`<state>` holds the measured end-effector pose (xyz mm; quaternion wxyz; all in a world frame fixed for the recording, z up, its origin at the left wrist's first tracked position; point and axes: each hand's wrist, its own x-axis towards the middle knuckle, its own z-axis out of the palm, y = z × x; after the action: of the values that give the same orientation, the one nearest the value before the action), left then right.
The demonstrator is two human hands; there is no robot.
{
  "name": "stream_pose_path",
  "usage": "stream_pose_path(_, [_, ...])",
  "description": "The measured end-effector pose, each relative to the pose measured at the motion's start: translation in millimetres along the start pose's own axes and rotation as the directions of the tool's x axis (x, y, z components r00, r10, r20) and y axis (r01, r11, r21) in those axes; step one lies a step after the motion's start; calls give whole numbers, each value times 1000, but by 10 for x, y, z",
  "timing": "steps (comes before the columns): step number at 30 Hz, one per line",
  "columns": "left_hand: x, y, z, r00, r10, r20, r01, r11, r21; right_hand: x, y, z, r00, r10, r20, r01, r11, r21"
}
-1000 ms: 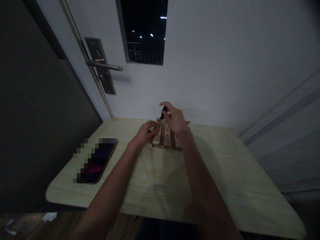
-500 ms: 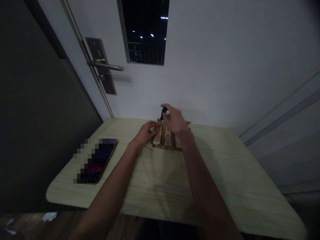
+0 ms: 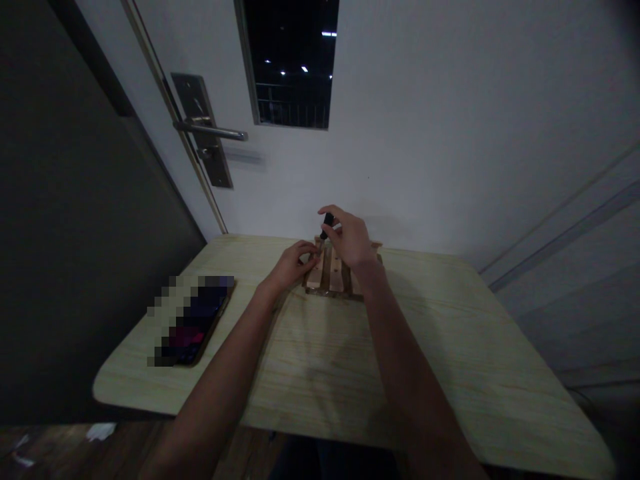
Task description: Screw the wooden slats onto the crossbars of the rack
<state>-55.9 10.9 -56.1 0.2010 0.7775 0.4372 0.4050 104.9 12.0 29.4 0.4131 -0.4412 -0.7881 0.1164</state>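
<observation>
At the far edge of the pale wood-grain bench with rounded corners (image 3: 325,360), close under a white door (image 3: 425,133) with a metal lever handle (image 3: 213,131) and a dark glass pane (image 3: 290,63), both hands are held over one small piece of work. On the bench's left side, well apart from the hands, a dark flat phone (image 3: 197,320) is laid lengthwise.

A small slatted frame of light wooden strips (image 3: 330,277) is set flat on the bench, just short of the door, its slats running away from the person. The left hand (image 3: 290,265) is rested at the frame's left edge, with the fingertips drawn together in a pinch touching the wood. Whether anything small is gripped between them cannot be told in the dim light.

The right hand (image 3: 353,241) is raised above the frame's far part, with the fingers curled shut and a small black-handled tool (image 3: 327,223) pinched between thumb and forefinger. The tool's long axis is held near upright and tilted, the handle uppermost. The lower end is directed down and to the left, towards the frame's far left corner and the left fingertips. The tool's tip is too dark to be made out. The tool is thus carried by the right hand, while the frame is touched by the left.
</observation>
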Motion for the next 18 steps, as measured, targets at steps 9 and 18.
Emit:
stream_pose_path(9, [3, -20, -4, 1000, 4, 6, -4, 1000, 5, 11, 2, -22, 1000, -1, 24, 2, 998, -63])
stream_pose_path(18, [0, -25, 7, 1000, 0, 1, 0, 1000, -17, -11, 14, -12, 999, -31, 32, 32, 999, -21])
